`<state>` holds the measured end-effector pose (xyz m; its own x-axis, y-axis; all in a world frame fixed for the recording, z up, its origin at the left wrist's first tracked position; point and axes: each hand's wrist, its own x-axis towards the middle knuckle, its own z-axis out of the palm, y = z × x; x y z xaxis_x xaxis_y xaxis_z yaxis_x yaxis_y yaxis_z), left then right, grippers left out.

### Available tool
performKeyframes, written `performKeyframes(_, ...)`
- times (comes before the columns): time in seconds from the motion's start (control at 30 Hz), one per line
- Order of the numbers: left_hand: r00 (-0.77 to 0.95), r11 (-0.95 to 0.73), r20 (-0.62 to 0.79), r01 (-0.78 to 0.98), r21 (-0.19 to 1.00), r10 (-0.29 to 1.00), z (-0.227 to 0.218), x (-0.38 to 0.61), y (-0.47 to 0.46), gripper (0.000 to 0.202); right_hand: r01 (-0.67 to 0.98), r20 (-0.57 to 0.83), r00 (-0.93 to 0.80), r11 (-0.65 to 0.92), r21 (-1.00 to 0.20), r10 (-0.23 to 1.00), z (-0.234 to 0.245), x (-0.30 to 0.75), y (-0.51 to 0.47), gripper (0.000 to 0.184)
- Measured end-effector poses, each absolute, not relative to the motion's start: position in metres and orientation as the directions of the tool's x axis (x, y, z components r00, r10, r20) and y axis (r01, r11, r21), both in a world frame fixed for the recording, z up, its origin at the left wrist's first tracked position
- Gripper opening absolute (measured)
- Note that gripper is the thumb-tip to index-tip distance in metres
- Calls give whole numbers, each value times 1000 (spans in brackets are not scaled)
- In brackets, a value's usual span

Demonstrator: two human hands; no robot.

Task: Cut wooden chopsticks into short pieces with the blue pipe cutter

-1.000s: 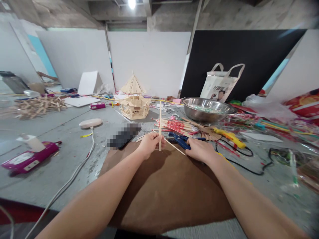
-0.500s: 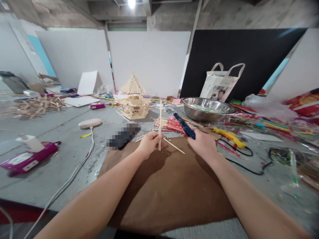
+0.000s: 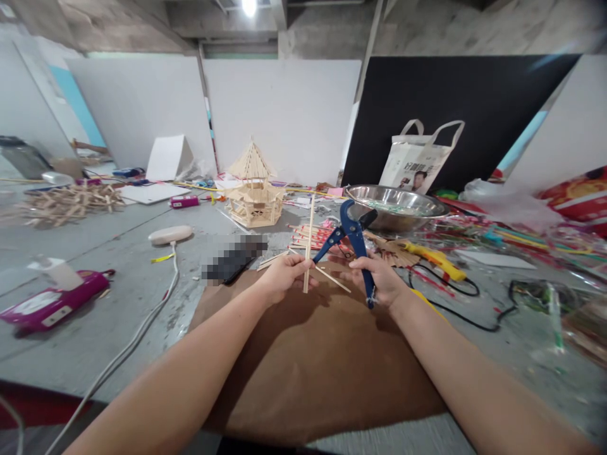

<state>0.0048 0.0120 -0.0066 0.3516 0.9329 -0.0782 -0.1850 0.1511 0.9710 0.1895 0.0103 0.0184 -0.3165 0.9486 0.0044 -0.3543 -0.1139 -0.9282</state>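
Your left hand (image 3: 284,277) pinches slender wooden sticks (image 3: 310,235) upright; your right hand (image 3: 384,279) grips a blue hand cutter (image 3: 351,226), handles spread. Beyond them, a wooden-stick pavilion model (image 3: 258,210) stands left of a metal basin (image 3: 403,222).

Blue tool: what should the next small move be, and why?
I'd probably gather both handles into the right hand: the blue tool stands spread wide, with one handle at that thumb and the other angled toward the left hand, which grips the upright pale wood.
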Motion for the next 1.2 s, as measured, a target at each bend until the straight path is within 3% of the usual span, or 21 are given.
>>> performKeyframes(0.17, 385, 108, -26, -194, 975, 923, -8, 6, 10, 26, -231, 18, -384, -77, -970, 923, 15, 184, 4, 30)
performKeyframes(0.3, 450, 104, -36, -127, 986, 893, -8, 13, 5, 26, 118, -22, -188, 1, -993, 982, 18, 178, -3, 28)
performKeyframes(0.4, 401, 4, -14, 26, 1000, 916, -5, 13, 5, 25, 330, 41, -67, 61, -942, 997, 21, 177, -2, 24)
performKeyframes(0.47, 300, -160, 87, 226, 961, 950, -3, 10, 7, 25, 474, 143, -28, 139, -870, 989, 21, 178, 1, 24)
performKeyframes(0.53, 191, -292, 229, 439, 850, 954, -2, 4, 11, 24, 656, 237, 18, 167, -736, 971, 20, 180, 6, 27)
performKeyframes(0.63, 149, -369, 350, 578, 728, 925, -5, -4, 16, 25, 858, 338, 7, 168, -485, 941, 19, 182, 8, 39)
performKeyframes(0.73, 143, -399, 424, 684, 610, 894, -8, -7, 18, 27, 929, 351, -81, 199, -313, 933, 17, 181, 6, 52)
performKeyframes(0.83, 137, -384, 470, 786, 484, 872, -8, -8, 17, 30, 953, 292, -122, 194, -233, 949, 15, 178, 2, 57)
performKeyframes(1.03, 177, -351, 472, 883, 311, 864, -8, -9, 18, 30, 969, 234, -163, 200, -145, 958, 12, 175, -1, 57)
performKeyframes(1.2, 190, -330, 457, 911, 248, 869, -10, -9, 19, 32, 962, 238, -196, 233, -141, 951, 9, 174, -1, 58)
